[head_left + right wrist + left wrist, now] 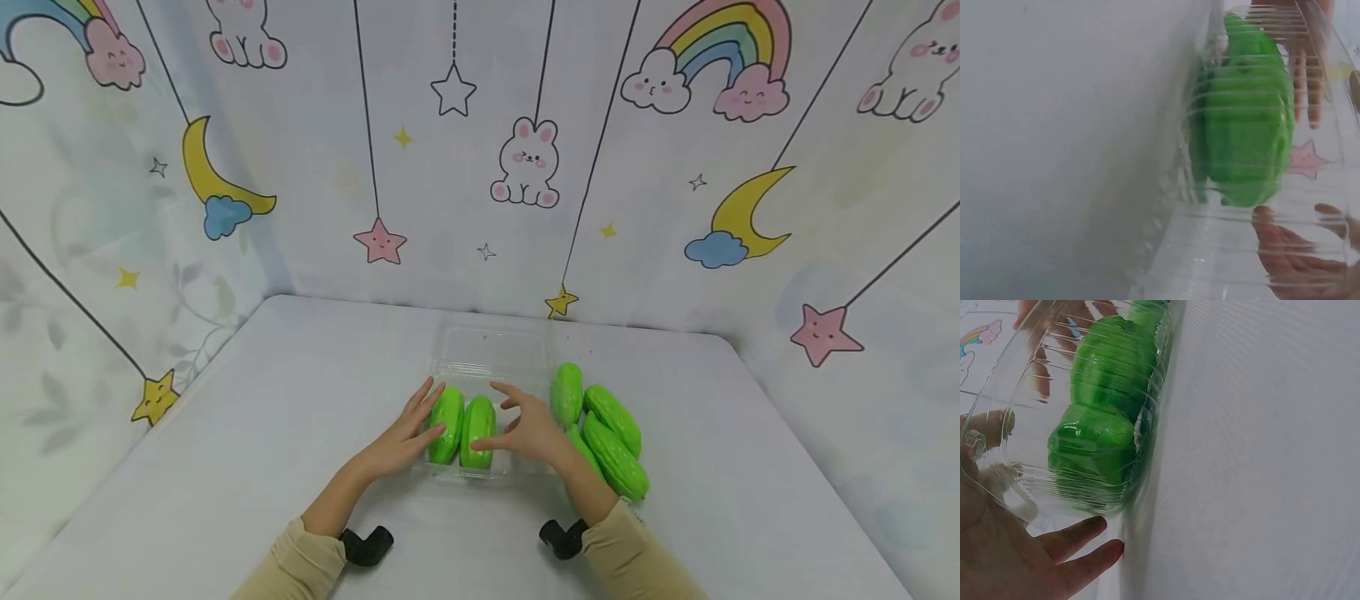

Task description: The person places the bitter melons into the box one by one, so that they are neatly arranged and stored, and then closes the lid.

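A clear plastic clamshell box (517,468) lies with its lid (495,343) folded back, away from me. Two plump, bright green cucumber-shaped pieces, a left one (447,410) and a right one (477,418), lie side by side lengthwise in its left part. My left hand (401,437) is at the box's left side, fingers extended, thumb tip at the left piece. Over the right part is my right hand (534,427), thumb reaching to the right piece and fingers spread apart from it. Through the box wall, the left wrist view shows green pieces (1113,369) close together.
Several more green cucumber-shaped pieces (613,454) lie in a loose pile right of the box, partly behind my right forearm. Black wrist fittings show at the left cuff (369,547) and right cuff (562,539). A patterned cloth wall (450,183) stands behind the white table (300,375).
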The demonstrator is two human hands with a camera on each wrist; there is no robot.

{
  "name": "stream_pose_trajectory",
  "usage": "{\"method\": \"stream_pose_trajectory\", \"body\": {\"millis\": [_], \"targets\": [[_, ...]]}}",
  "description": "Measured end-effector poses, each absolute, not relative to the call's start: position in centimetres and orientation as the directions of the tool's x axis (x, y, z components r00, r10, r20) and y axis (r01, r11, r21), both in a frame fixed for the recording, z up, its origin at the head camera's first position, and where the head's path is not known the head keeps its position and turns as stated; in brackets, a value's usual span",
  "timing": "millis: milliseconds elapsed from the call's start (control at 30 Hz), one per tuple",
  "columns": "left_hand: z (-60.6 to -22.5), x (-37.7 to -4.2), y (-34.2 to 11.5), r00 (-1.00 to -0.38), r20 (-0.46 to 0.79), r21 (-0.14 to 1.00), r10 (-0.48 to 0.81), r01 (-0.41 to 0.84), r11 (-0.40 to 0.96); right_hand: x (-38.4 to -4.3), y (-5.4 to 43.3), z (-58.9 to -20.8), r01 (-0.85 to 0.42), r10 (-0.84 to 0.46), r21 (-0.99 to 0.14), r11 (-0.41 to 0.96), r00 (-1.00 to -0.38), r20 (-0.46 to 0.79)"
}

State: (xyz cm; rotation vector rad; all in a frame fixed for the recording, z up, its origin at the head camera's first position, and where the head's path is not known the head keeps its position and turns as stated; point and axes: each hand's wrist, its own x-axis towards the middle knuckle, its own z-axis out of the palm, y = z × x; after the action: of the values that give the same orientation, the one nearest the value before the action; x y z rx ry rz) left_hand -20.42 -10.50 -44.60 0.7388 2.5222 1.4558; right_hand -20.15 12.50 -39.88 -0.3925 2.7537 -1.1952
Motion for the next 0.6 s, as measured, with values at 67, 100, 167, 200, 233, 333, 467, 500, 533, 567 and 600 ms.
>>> {"method": "stream_pose_trajectory", "body": {"millis": [67,100,167,200,233,333,467,500,533,567,600], "targets": [[-44.5,-20.4,-10.5,-0.87,0.122,0.843,0.477,0.344,0.413,-20.2,12.7,-39.6,-0.169,-0.259,-0.742,0.648,-0.966,-0.005],[-44.5,-20.4,-10.5,-0.87,0.125,0.843,0.476,0.346,0.412,-20.2,12.9,-39.6,-0.159,-0.252,-0.751,0.641,-0.968,-0.011],[-44.4,-20.4,-10.4,-0.871,0.128,0.844,0.475,0.347,0.41,-20.3,13.3,-39.4,-0.147,-0.244,-0.766,0.626,-0.97,-0.013],[-44.4,-20.3,-10.4,-0.871,0.127,0.846,0.475,0.345,0.407,-20.4,13.6,-39.3,-0.143,-0.241,-0.771,0.62,-0.97,-0.014],[-44.3,-20.3,-10.4,-0.871,0.124,0.847,0.475,0.342,0.406,-20.4,13.8,-39.2,-0.139,-0.235,-0.776,0.615,-0.972,-0.012],[-44.4,-20.3,-10.4,-0.871,0.122,0.847,0.476,0.342,0.408,-20.4,14.5,-38.9,-0.139,-0.224,-0.783,0.607,-0.975,-0.001],[-44.5,-20.3,-10.5,-0.867,0.125,0.844,0.483,0.349,0.408,-20.4,15.3,-38.6,-0.142,-0.207,-0.788,0.599,-0.978,0.019],[-44.5,-20.3,-10.5,-0.865,0.127,0.844,0.485,0.35,0.405,-20.4,15.5,-38.5,-0.14,-0.202,-0.788,0.599,-0.979,0.021],[-44.5,-20.3,-10.5,-0.865,0.127,0.845,0.486,0.351,0.404,-20.5,15.7,-38.5,-0.141,-0.198,-0.785,0.603,-0.98,0.024],[-44.5,-20.3,-10.5,-0.864,0.127,0.845,0.487,0.351,0.403,-20.5,15.9,-38.4,-0.148,-0.195,-0.779,0.609,-0.98,0.034],[-44.6,-20.4,-10.5,-0.864,0.128,0.845,0.487,0.352,0.402,-20.5,16.1,-38.3,-0.147,-0.189,-0.774,0.616,-0.981,0.036]]}}
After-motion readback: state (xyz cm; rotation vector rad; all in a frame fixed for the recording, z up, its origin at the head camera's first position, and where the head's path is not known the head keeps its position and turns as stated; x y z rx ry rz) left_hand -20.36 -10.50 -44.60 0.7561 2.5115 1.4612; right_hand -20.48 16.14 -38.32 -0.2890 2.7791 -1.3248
